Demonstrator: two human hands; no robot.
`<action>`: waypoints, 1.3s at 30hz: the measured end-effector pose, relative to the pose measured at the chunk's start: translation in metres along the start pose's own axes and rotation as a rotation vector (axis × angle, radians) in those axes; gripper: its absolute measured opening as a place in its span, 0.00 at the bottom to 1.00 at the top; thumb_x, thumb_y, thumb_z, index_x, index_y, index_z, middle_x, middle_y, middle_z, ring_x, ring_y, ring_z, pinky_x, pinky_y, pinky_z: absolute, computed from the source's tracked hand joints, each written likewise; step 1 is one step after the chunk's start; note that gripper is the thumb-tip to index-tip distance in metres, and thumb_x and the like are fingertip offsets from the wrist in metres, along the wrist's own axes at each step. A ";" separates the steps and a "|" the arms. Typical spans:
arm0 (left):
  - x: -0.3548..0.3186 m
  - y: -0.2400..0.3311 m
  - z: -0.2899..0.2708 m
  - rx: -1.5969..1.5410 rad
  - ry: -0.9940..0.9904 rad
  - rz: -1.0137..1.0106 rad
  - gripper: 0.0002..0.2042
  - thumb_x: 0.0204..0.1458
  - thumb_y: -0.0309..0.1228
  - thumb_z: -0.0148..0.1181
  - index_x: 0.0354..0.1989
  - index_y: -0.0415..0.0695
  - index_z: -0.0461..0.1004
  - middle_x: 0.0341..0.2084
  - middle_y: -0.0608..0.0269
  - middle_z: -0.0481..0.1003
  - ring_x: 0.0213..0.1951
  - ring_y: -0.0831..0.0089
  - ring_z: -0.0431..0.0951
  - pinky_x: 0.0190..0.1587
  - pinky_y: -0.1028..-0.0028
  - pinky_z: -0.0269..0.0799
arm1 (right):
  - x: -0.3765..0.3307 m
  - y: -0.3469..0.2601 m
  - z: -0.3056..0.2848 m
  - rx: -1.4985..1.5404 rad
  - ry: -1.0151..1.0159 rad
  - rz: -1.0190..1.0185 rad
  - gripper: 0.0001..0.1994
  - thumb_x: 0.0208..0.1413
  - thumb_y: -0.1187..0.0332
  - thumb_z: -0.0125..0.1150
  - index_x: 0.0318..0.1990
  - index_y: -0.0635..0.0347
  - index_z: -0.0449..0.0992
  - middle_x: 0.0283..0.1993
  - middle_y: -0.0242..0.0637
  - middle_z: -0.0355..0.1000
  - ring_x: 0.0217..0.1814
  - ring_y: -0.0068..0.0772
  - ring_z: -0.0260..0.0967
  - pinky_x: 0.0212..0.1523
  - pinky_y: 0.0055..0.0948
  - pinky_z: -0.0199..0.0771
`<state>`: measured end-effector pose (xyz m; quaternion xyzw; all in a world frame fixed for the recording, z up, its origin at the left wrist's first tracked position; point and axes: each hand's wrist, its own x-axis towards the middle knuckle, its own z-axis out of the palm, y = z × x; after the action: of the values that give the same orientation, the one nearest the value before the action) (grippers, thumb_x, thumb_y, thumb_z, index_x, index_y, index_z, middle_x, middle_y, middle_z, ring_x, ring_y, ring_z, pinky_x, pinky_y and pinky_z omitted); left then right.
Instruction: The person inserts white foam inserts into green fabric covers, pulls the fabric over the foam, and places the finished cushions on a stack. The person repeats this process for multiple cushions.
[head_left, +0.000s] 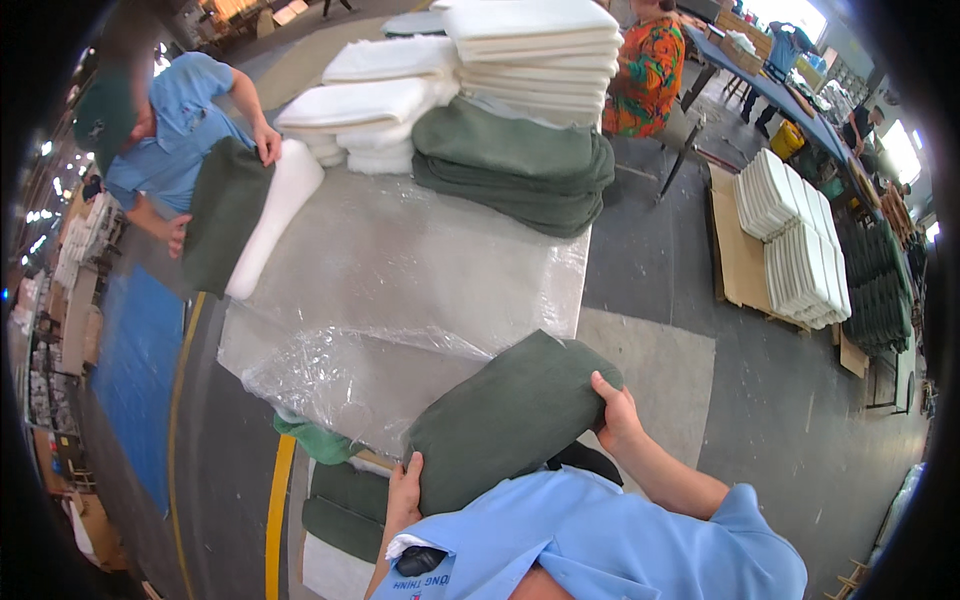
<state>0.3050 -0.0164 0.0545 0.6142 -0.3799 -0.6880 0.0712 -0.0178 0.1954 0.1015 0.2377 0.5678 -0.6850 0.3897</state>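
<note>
A dark green fabric-covered cushion [515, 420] is tilted in front of my body, over the near edge of the plastic-covered table [400, 240]. My left hand [405, 490] grips its lower left end, thumb on top. At its far right end my right hand [617, 412] is closed round the edge, thumb on the upper face. The fingers beneath the cushion are hidden on both sides. Toward the back of the table lies a stack of dark green cushions [510, 165], beside piles of white foam pads [530, 45].
Across the table's left side, a co-worker in blue handles a green cover [225, 215] and a white pad [275, 215]. Below the table's near left lie more green cushions [345, 510]. Stacked white pads [790, 240] stand on cardboard at the right.
</note>
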 end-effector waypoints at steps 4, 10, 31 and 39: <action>-0.002 0.025 0.060 -0.232 -0.087 0.416 0.33 0.67 0.43 0.64 0.72 0.36 0.59 0.62 0.51 0.72 0.58 0.63 0.76 0.60 0.64 0.75 | -0.005 -0.050 0.043 0.198 -0.183 -0.297 0.33 0.63 0.62 0.71 0.71 0.59 0.60 0.69 0.44 0.67 0.69 0.46 0.68 0.67 0.49 0.72; -0.004 -0.002 0.076 0.429 -0.575 0.562 0.33 0.67 0.38 0.62 0.76 0.41 0.56 0.57 0.52 0.76 0.48 0.66 0.81 0.55 0.64 0.77 | -0.046 -0.075 0.091 -0.154 -0.453 -0.569 0.39 0.55 0.76 0.73 0.72 0.61 0.59 0.65 0.42 0.72 0.65 0.45 0.72 0.65 0.44 0.74; 0.069 0.032 0.041 0.813 -0.517 0.167 0.25 0.54 0.49 0.72 0.51 0.41 0.84 0.40 0.58 0.84 0.41 0.68 0.80 0.44 0.65 0.75 | -0.031 -0.063 0.075 -1.758 -1.590 -1.367 0.30 0.49 0.72 0.72 0.64 0.51 0.77 0.63 0.36 0.78 0.63 0.42 0.77 0.62 0.42 0.77; 0.067 0.007 0.085 0.874 -0.131 0.350 0.19 0.68 0.43 0.54 0.55 0.41 0.79 0.46 0.44 0.83 0.49 0.50 0.82 0.53 0.57 0.75 | 0.107 -0.058 0.164 -1.981 -1.405 -0.863 0.23 0.65 0.56 0.63 0.64 0.54 0.77 0.59 0.51 0.76 0.64 0.52 0.73 0.64 0.49 0.73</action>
<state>0.2103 -0.0223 0.0025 0.4688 -0.7352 -0.4787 -0.1032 -0.1073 0.0121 0.0934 -0.7626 0.5362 -0.0214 0.3611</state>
